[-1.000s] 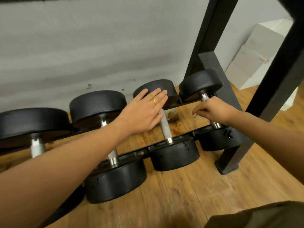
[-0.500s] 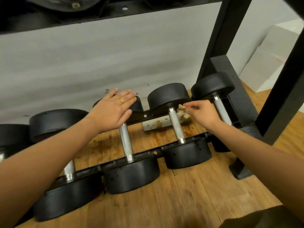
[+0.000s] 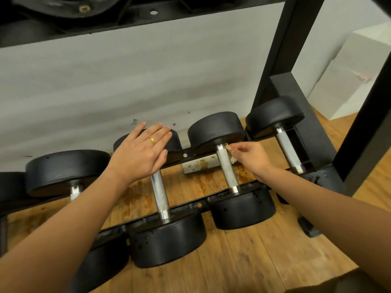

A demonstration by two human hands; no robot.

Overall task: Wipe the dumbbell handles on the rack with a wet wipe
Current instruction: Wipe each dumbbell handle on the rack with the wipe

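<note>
**Right hand brings the wipe to the far end of a dumbbell handle**

A person leans over the lowest shelf of a black rack (image 3: 273,49), both bare arms reaching forward. The right hand (image 3: 251,159) pinches a small, crumpled, brown-stained wet wipe (image 3: 229,147) between thumb and fingertips. The wipe sits just to the left of that hand, touching or almost touching the far end of a knurled steel handle (image 3: 227,168), close under the dumbbell's far black head.

That handle's long axis runs away from the person, from the near head up to the far one. It passes just left of the right hand's knuckles. From the wipe, nearly all of the bar's length lies back toward the person's body.

The left hand (image 3: 139,154) is flat, fingers straight and together, a gold ring showing. It lies over the far end of the next handle (image 3: 160,193) to the left and holds nothing. Whether it presses down cannot be told.

The right hand is plainly the nearer one to the bar being cleaned. The coming stroke will probably be a pull along the bar toward the near head.
</note>
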